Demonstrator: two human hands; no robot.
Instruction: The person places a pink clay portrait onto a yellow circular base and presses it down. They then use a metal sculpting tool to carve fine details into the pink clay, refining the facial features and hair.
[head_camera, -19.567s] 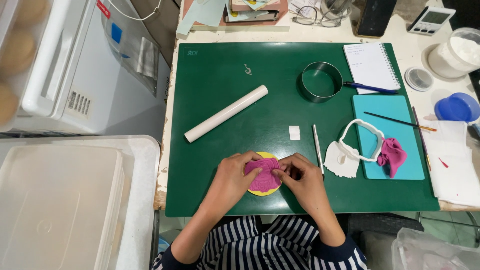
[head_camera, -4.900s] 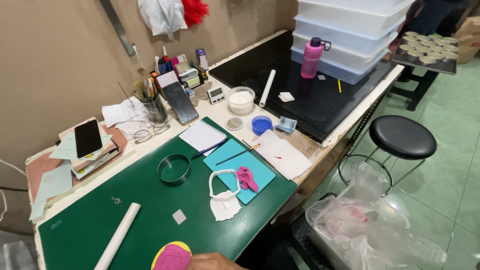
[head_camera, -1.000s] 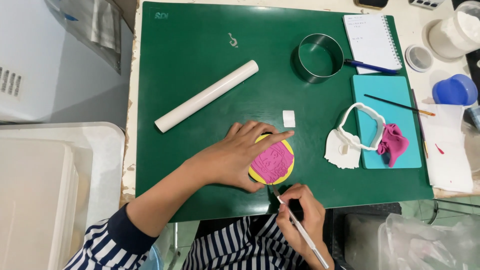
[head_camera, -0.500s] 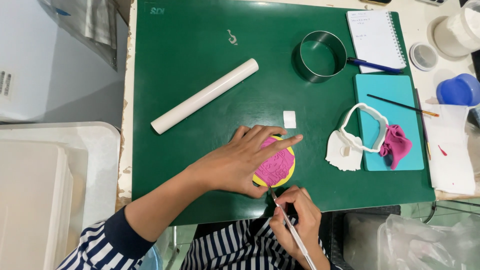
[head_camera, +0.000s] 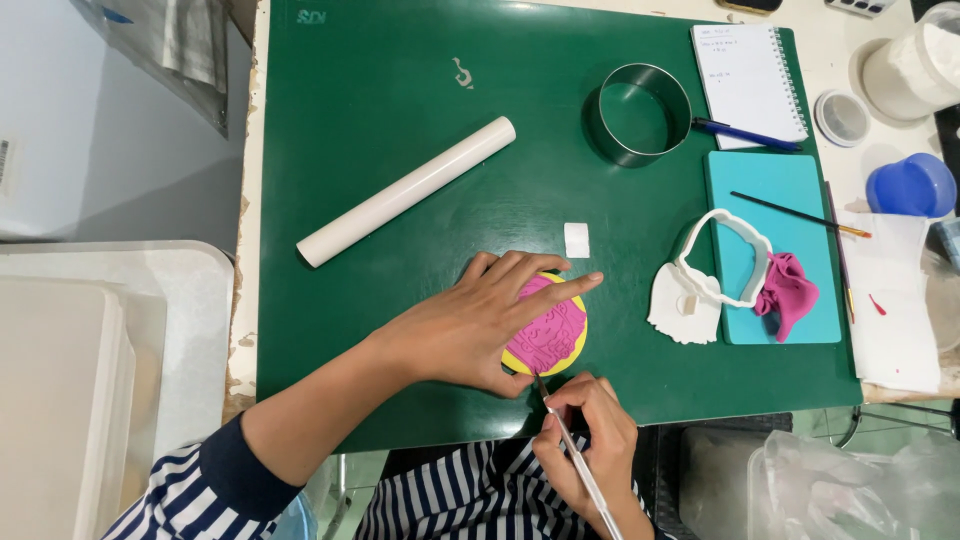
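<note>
A round yellow disc (head_camera: 573, 349) topped with an embossed pink layer (head_camera: 548, 335) lies on the green cutting mat (head_camera: 400, 120) near its front edge. My left hand (head_camera: 480, 325) rests flat over the disc's left side, fingers spread and pointing right, holding it down. My right hand (head_camera: 585, 440) grips a thin metal-tipped tool (head_camera: 570, 440) like a pen; its tip touches the disc's lower edge.
On the mat lie a white rolling pin (head_camera: 405, 192), a metal ring cutter (head_camera: 638, 114) and a small white square (head_camera: 577, 240). To the right are a teal mat (head_camera: 760, 190) with a white cutter frame (head_camera: 725, 258), pink dough scrap (head_camera: 788, 292), notebook (head_camera: 745, 68), pen, brush, blue cup (head_camera: 910, 186). White bins stand left.
The view has moved in closer. My left hand stays pressed on the disc while my right hand has brought the tool tip up to the disc's lower edge.
</note>
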